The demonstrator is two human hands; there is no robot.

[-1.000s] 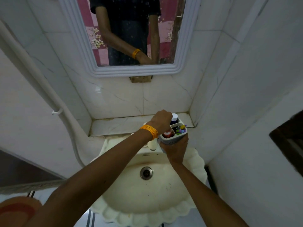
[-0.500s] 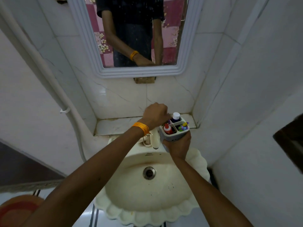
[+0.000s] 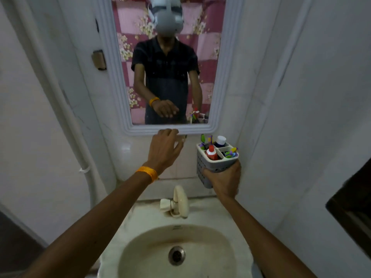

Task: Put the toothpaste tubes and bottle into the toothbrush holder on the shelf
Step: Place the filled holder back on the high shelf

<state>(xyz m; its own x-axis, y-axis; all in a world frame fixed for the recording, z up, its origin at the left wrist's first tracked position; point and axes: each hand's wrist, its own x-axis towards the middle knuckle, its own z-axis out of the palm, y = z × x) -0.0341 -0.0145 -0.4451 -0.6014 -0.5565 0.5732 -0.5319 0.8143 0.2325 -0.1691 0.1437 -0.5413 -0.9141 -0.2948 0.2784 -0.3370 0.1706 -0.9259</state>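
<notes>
My right hand [image 3: 223, 180] grips a grey perforated toothbrush holder [image 3: 208, 166] from below and holds it up in front of the wall, right of the mirror's lower corner. In its compartments stand a red toothpaste tube with a white cap [image 3: 211, 153], a dark bottle with a white cap [image 3: 220, 141] and several coloured toothbrushes [image 3: 230, 153]. My left hand [image 3: 163, 149], with an orange band on the wrist, hovers left of the holder just below the mirror frame, fingers loosely spread and empty.
A white-framed mirror [image 3: 220, 77] hangs on the tiled wall. Below are a cream sink [image 3: 176, 255] with a tap [image 3: 179, 200]. A white pipe [image 3: 66, 117] runs down the left wall. The right wall stands close to the holder.
The holder has been lifted up from sink level to just below the mirror. My left hand let go of the items in it, moved up and left, and spread its fingers. The view tilted upward.
</notes>
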